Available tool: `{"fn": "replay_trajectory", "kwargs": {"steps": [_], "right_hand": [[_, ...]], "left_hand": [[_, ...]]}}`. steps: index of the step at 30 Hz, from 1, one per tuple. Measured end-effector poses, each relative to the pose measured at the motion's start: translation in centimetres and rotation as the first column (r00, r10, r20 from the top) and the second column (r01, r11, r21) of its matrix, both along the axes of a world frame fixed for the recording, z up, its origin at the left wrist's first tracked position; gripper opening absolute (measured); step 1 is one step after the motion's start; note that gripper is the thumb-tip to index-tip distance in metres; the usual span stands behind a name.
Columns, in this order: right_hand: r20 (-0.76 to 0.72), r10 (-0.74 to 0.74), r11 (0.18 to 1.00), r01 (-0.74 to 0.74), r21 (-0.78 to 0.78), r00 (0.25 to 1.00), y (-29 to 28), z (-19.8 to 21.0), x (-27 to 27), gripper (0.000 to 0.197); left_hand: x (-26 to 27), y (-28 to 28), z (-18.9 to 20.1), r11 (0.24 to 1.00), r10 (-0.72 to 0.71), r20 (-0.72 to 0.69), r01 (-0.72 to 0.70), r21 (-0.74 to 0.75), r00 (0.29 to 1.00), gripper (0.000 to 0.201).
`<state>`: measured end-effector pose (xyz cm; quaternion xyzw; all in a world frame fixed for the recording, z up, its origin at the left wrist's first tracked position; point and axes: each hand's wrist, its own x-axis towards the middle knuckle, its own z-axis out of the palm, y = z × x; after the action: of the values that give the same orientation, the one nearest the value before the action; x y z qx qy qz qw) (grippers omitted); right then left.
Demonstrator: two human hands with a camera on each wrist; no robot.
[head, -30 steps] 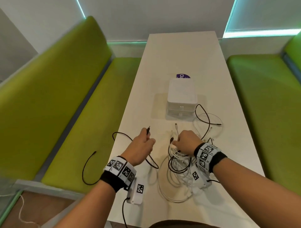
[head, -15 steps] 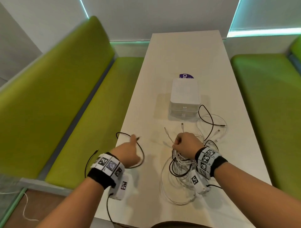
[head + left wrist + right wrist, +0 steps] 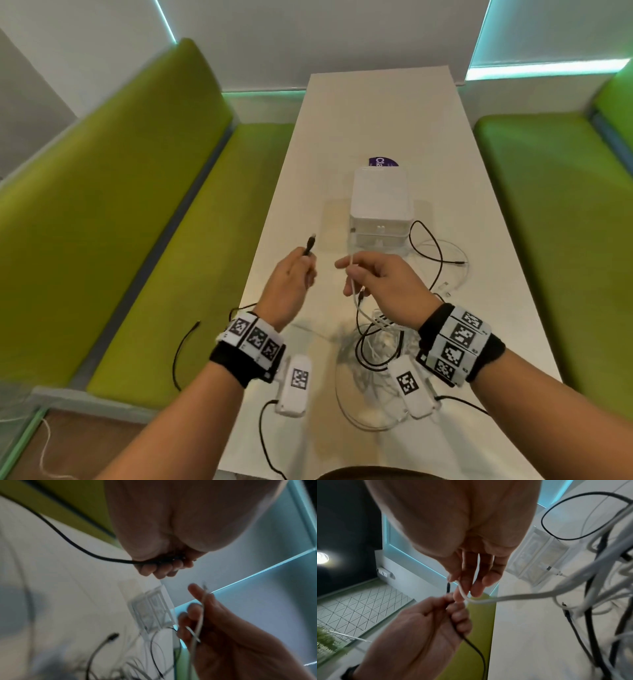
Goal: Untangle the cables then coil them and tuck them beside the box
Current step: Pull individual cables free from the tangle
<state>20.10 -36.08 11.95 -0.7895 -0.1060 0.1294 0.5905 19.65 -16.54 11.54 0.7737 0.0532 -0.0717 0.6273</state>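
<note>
Above the table, my left hand [image 3: 306, 263] grips a black cable [image 3: 68, 539] near its end, and the plug [image 3: 310, 244] sticks up past my fingers. Its other end [image 3: 181, 353] hangs off the table's left edge. Close beside it, my right hand [image 3: 349, 271] pinches a white cable [image 3: 513, 597] between thumb and fingers. That cable runs down into the tangle of white and black cables [image 3: 376, 346] under my right wrist. The white box [image 3: 380, 202] stands just beyond both hands. A black loop [image 3: 430, 246] and white loops [image 3: 455, 270] lie at its right front.
The white table [image 3: 376, 113] is long and narrow. Green bench seats [image 3: 137, 240] run along its left side and its right side [image 3: 548, 222]. A purple sticker [image 3: 383, 162] lies behind the box. Bare tabletop shows left of the box and beyond it.
Both hands have risen off the table. My left hand swung back toward the middle with the black plug end. My right hand left the tangle and lifted a white cable up.
</note>
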Motion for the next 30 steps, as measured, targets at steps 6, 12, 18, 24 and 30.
{"fn": "replay_trajectory", "kwargs": {"steps": [6, 12, 18, 24, 30], "right_hand": [[-0.059, -0.104, 0.991, 0.109, 0.074, 0.993, -0.5, -0.4, -1.1, 0.012], [-0.06, -0.121, 0.989, 0.125, 0.074, 0.991, -0.8, -1.4, -1.5, 0.01], [-0.02, -0.128, 0.99, 0.129, 0.056, 0.992, -1.0, -1.3, -1.8, 0.007], [-0.053, -0.104, 0.995, 0.103, -0.016, 0.993, -1.3, -1.0, -2.1, 0.01], [-0.216, 0.094, 0.982, -0.127, -0.139, 0.972, -1.1, -2.9, -3.5, 0.009]], "left_hand": [[-0.2, -3.8, -0.2, 0.956, 0.04, -0.143, -0.08, -0.283, 0.989, 0.028], [-0.7, -4.8, -0.1, 0.891, -0.058, -0.208, -0.043, -0.452, 0.976, 0.031], [-1.0, -5.1, -0.1, 0.898, -0.082, -0.189, -0.01, -0.44, 0.979, 0.027], [-0.9, -4.9, 0.0, 0.903, -0.016, -0.2, -0.072, -0.425, 0.98, 0.021], [0.5, -3.8, 1.3, 0.772, 0.078, -0.19, -0.179, -0.609, 0.979, 0.023]]}}
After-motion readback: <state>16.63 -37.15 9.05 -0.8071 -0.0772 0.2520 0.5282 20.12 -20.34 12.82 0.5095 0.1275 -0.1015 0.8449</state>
